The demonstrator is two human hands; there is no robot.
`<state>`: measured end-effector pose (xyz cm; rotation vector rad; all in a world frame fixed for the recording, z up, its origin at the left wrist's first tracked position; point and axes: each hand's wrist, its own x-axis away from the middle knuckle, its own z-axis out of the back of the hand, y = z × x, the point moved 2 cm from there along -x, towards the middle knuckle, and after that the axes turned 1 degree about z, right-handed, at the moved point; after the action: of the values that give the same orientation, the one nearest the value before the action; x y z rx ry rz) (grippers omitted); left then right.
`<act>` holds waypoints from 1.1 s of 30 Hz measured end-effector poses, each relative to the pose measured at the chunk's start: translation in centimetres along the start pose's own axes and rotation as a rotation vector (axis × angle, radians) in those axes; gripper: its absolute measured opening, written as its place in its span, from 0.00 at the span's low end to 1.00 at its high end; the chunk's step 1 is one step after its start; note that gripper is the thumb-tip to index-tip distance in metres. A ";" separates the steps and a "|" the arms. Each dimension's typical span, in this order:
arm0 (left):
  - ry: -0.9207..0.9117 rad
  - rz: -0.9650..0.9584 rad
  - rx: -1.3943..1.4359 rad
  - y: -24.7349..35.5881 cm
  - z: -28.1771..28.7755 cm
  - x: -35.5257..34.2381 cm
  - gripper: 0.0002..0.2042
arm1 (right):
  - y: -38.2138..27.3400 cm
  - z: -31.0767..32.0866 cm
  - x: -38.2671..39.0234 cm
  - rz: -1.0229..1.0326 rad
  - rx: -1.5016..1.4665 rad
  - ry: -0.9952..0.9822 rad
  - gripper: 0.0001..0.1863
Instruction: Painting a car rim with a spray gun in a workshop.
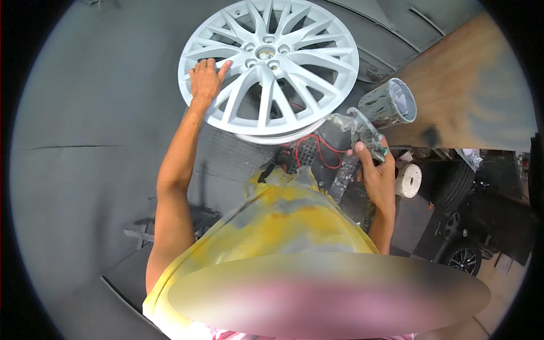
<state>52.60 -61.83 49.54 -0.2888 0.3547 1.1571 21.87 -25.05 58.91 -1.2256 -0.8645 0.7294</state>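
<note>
A white-painted, multi-spoke alloy wheel (310, 58) is at the top middle, face up, with bolt holes round its centre. My left hand (206, 84) is at its left side, fingers bent over a spoke and thumb apart. To the right of the wheel, my right hand (375, 175) is closed round a spray gun (367, 135) coated with pale paint residue. The gun's front points toward the wheel's lower right edge, a little apart from it. My fingers partly hide the gun's handle.
A paint-spattered bucket (378, 105) stands right of the wheel, beside a brown board (453, 85). A red hose (320, 152) loops below the wheel. A white paper roll (408, 180), a dark tyre (450, 184) and another wheel (463, 259) are at the right. A grey wall (96, 102) fills the left.
</note>
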 end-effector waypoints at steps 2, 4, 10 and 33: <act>-0.047 0.048 0.003 0.6 0.3 1.6 0.31 | 0.5 -0.1 1.5 -0.019 -0.024 -0.069 0.16; -0.081 0.067 0.025 1.7 0.8 3.3 0.29 | 1.0 -0.2 2.8 0.011 -0.074 -0.125 0.16; -0.060 0.100 0.137 6.8 2.8 5.9 0.25 | 0.1 -1.1 4.4 0.098 -0.167 -0.255 0.18; 0.466 0.271 0.709 -10.4 5.5 -1.2 0.08 | -0.1 -0.6 -15.1 0.086 0.096 0.405 0.18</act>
<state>62.54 -64.52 55.48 0.1260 1.2086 1.1445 14.92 -38.30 56.45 -1.2724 -0.4402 0.5564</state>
